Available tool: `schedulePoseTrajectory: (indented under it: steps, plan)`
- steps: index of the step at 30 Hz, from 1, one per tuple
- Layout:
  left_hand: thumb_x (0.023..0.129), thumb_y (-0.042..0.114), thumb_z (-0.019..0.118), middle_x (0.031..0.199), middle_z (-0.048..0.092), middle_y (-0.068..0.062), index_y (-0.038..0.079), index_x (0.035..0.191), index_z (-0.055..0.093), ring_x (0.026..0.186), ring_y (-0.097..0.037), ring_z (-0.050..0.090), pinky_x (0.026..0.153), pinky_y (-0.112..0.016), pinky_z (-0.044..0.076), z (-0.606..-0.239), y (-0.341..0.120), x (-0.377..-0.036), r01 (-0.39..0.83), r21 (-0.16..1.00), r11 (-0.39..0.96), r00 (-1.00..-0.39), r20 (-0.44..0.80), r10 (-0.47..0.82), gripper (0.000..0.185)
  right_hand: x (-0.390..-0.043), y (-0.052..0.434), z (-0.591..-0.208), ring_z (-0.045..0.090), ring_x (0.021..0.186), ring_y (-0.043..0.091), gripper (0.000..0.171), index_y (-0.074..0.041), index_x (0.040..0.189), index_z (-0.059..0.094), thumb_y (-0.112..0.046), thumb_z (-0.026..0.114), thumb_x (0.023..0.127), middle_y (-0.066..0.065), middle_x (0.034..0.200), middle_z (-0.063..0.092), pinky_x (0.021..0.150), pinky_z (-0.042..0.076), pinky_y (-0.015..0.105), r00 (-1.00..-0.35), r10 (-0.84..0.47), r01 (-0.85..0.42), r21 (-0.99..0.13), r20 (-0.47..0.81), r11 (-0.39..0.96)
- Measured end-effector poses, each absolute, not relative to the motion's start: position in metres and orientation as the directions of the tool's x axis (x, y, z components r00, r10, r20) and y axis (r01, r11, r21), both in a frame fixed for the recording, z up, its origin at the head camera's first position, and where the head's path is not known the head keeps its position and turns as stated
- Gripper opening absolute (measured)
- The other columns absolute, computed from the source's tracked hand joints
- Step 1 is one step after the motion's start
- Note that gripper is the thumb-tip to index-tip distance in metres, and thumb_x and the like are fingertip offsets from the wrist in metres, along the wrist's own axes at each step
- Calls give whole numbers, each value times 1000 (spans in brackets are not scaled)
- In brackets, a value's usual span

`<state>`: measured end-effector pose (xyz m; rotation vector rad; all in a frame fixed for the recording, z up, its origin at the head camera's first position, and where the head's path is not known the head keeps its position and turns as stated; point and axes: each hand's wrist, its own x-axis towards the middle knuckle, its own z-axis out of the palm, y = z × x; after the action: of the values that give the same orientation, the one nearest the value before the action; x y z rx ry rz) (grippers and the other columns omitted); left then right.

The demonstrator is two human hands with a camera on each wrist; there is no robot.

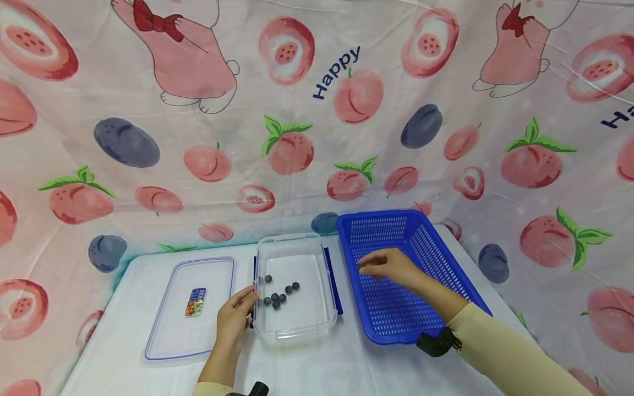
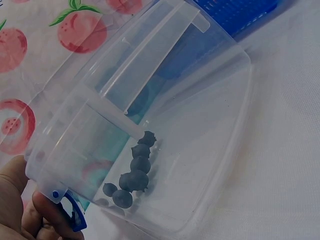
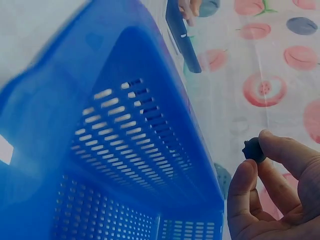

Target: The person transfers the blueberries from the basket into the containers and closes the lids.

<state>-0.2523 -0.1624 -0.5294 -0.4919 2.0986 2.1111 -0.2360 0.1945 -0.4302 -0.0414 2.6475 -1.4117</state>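
**Right hand pinches a berry over the basket; left hand steadies the clear box**

The right hand (image 1: 391, 267) pinches one small dark berry (image 3: 254, 149) between thumb and fingertips, the other fingers curled beneath it. The berry is round and matte, with a little crown on one end. Directly below the pinch lies the blue basket (image 1: 446, 264), a rectangular plastic tray with slotted walls and a perforated floor; its left rim runs just beside the hand.

Left of that rim, close alongside it, stands the clear box (image 1: 292, 330), smooth see-through plastic with rounded corners and blue clasps on its long sides. A loose cluster of the same berries (image 1: 278, 297) lies on its floor, with bare floor all around them. The left hand (image 1: 235, 319) grips the box's left wall near a clasp, thumb and fingers curled on the edge.

Further left, apart from the box, the flat clear lid (image 1: 168, 324) lies on the white table (image 1: 124, 330), a small coloured sticker on it. A peach-printed cloth (image 1: 317, 110) hangs behind.
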Motion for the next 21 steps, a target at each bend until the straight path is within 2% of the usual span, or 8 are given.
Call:
schedulePoseTrajectory:
  steps: [10, 16, 21]
  plan:
    - [89, 29, 74, 81, 63, 15, 5, 133, 61, 77, -5, 52, 54, -16, 43, -528, -163, -252, -303, 952, -39, -942, -306, -138, 52, -239, 179, -437, 65, 81, 19, 34, -3, 114, 71, -26, 73, 90, 8, 94, 70, 78, 58, 36, -989, -119, 16, -866, -87, 501]
    - [89, 28, 74, 81, 62, 15, 4, 133, 60, 76, -5, 51, 54, -16, 43, -529, -163, -252, -300, 953, -37, -943, -303, -136, 52, -244, 166, -441, 65, 84, 22, 31, -3, 112, 72, -24, 73, 89, 8, 95, 70, 82, 57, 41, -989, -115, 35, -892, -97, 451]
    - [89, 29, 74, 81, 62, 15, 5, 134, 60, 75, -4, 51, 53, -16, 43, -530, -163, -252, -304, 952, -37, -943, -306, -133, 52, -247, 158, -447, 65, 81, 20, 32, 0, 113, 71, -22, 73, 89, 6, 95, 70, 77, 57, 33, -987, -133, 31, -908, -94, 418]
